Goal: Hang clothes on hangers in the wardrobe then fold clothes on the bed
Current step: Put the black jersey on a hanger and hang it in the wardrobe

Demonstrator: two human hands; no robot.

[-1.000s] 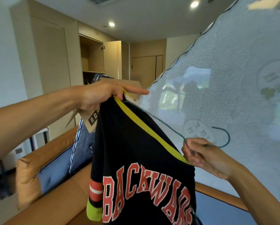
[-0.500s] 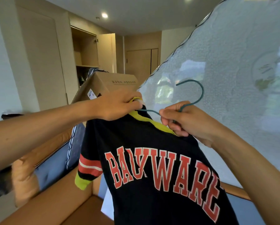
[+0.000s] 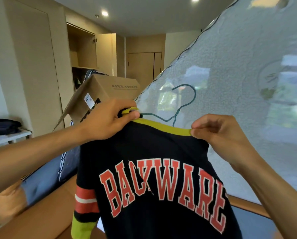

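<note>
Both arms reach out level, holding the black shirt (image 3: 153, 169) up high. The left hand (image 3: 108, 119) clamps round the left end of its yellow collar, and the right hand (image 3: 222, 135) pinches the right end, thumb to forefinger. The green hanger (image 3: 194, 96) pokes its hook above that collar, between the hands.

Left side: the left hand (image 3: 108, 119) grips one end of the collar (image 3: 163, 126), thumb on top.
Right side: the right hand (image 3: 218, 135) pinches the collar's other end between thumb and fingertips.
Garment: the black shirt (image 3: 153, 161) hangs from both hands, red "BACKWARE" lettering facing the camera, striped sleeve at lower left.
Wire: the teal hanger (image 3: 187, 94) has its hook up above the collar, its stem dropping behind the collar between the hands.
Background: a cardboard box (image 3: 109, 90), an open wardrobe (image 3: 83, 49), a quilted mattress (image 3: 247, 66) at right.
</note>
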